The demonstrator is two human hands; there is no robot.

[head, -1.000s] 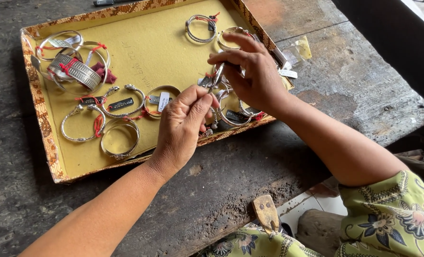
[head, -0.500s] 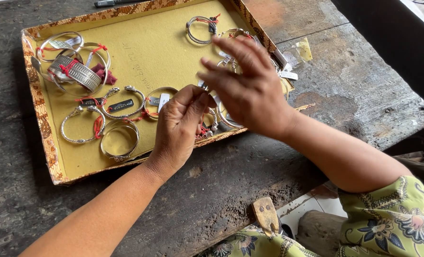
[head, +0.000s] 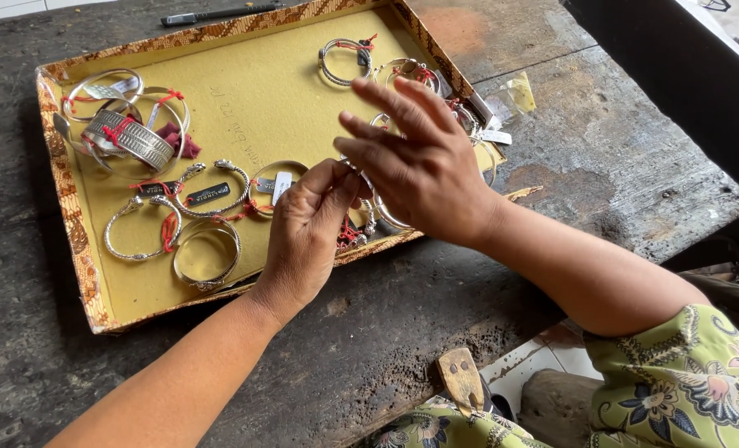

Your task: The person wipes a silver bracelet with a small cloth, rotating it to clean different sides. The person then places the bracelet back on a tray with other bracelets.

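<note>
The left hand (head: 307, 236) pinches its fingers (head: 336, 178) closed on a thin silver bangle (head: 379, 209) at the near edge of the tray (head: 63, 178). The right hand (head: 423, 162) hovers just above it, fingers (head: 378, 95) spread open and holding nothing. Judging by this, a steady pinch on the band, kept low over the tray's yellow lining, would stop it snagging the tagged bracelets (head: 179, 195) lying beside it. The tray sits on a worn dark desk (head: 602, 158).

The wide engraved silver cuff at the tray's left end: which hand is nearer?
Left. The left hand lies right of the wide cuff, mid-tray; the right hand hovers farther right.
</note>
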